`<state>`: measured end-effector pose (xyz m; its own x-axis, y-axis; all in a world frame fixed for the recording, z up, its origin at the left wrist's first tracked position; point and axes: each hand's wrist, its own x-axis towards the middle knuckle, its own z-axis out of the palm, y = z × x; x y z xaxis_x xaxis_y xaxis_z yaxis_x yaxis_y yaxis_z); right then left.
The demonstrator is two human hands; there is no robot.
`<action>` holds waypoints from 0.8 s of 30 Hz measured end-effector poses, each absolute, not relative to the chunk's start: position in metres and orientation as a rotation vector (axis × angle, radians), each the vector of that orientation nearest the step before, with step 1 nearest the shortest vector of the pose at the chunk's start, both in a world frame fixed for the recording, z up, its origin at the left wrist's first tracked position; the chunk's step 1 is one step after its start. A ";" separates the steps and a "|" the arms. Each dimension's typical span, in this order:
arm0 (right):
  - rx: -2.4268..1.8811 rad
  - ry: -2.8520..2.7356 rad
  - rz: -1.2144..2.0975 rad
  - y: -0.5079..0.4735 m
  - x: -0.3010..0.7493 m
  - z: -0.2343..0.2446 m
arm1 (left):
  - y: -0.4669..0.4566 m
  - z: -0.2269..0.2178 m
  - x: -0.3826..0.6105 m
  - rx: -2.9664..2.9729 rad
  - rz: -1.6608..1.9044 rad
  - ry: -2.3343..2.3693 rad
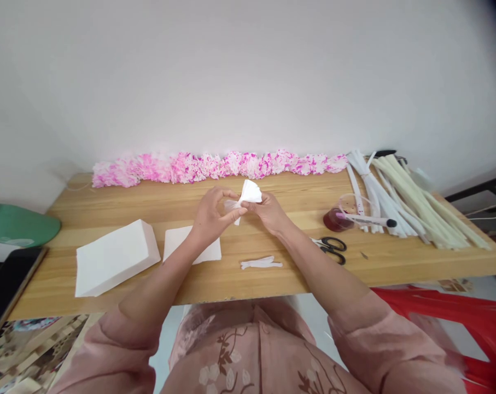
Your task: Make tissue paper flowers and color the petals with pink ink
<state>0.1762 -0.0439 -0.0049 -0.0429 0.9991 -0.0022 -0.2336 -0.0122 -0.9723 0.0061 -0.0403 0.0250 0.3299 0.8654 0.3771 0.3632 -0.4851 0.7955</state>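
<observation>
A folded white tissue paper (251,191), fanned out at its top, stands up between my hands above the middle of the table. My right hand (270,213) pinches its gathered lower part between thumb and fingers. From the left, the thumb and fingers of my left hand (211,216) close in at the same gathered part, on a thin, see-through white strip (231,206). A short end hangs below the fingers. On the table in front of me lie several loose white strips (261,262). Under my left forearm is a flat white paper sheet or thin stack (209,251).
A thick white paper stack (114,257) lies left. Pink-and-white ruffled paper puffs (231,166) line the wall. Black-handled scissors (333,244), a cup of dark red liquid (337,219) with a pen (368,220) across it, and bundled pale strips (424,210) are right. A phone (12,279) lies far left.
</observation>
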 end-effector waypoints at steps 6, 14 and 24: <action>-0.977 -1.100 1.339 -0.044 0.177 -0.007 | -0.044 0.029 0.008 2.054 1.068 1.115; -1.028 -1.129 1.250 -0.044 0.176 -0.007 | -0.044 0.030 0.008 2.037 1.131 1.146; -0.990 -1.111 1.143 -0.047 0.167 -0.008 | -0.041 0.021 0.009 2.178 1.145 1.180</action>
<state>0.1672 -0.0471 -0.0078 0.0615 0.9873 0.1463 -0.1746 0.1549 -0.9724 0.0091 -0.0406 0.0206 0.3044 0.8294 0.4684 0.4928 -0.5579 0.6677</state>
